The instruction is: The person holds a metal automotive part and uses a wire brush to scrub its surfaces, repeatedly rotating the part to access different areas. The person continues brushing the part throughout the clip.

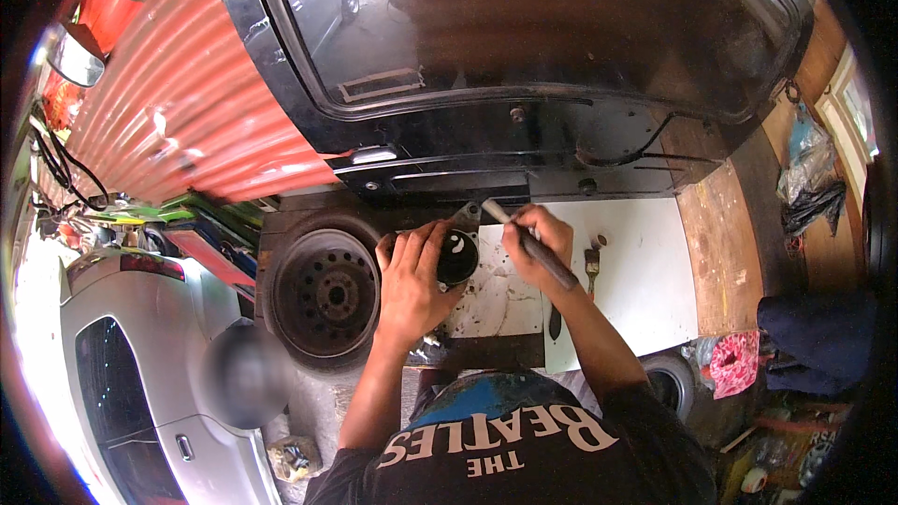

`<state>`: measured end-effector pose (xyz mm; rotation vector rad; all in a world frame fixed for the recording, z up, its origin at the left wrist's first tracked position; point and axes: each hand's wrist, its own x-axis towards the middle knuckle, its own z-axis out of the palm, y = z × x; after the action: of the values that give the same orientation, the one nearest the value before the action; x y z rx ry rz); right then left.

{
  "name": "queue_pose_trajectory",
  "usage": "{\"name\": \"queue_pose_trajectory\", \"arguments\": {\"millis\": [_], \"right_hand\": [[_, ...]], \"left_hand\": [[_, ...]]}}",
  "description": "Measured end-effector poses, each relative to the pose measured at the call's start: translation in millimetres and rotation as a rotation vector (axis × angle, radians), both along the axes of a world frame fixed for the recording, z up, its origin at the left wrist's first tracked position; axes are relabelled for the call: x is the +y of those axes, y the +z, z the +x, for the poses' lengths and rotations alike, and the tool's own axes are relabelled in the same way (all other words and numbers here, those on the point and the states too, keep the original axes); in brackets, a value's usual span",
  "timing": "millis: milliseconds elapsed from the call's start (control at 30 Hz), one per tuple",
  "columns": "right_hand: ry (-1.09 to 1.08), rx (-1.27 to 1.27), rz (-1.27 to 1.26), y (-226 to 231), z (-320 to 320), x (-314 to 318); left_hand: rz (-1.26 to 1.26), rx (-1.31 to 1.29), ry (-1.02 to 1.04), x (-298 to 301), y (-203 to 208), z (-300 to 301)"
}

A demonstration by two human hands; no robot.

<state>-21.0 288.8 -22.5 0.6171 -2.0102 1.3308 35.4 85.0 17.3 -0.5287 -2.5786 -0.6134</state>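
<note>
My left hand is closed around the side of a round, hollow black housing with a shiny dark inside. A grey metal flange juts out at its far edge. In my right hand, closed, is a brush-like tool with a dark handle; its pale, blunt head points far left, just beyond the housing and close to the flange. Under the work lies a white sheet marked with dark specks. A second paintbrush rests on the white board right of my right hand.
A steel wheel with tyre lies left of my left hand. Across the back stands a black vehicle door with a window. A dark-handled tool lies near the front edge. Bare wood borders the right; a silver car is at left.
</note>
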Motion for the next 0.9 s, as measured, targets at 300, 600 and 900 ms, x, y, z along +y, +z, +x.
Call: {"name": "queue_pose_trajectory", "arguments": {"millis": [300, 600, 900], "right_hand": [[0.168, 0.061, 0.002, 5, 5, -8], [0.176, -0.233, -0.134, 20, 5, 10], [-0.097, 0.04, -0.04, 26, 10, 15]], "left_hand": [[0.136, -0.06, 0.005, 0, -7, -1], [0.472, -0.193, -0.053, -4, -10, -2], [0.642, -0.249, -0.125, 2, -7, 0]]}}
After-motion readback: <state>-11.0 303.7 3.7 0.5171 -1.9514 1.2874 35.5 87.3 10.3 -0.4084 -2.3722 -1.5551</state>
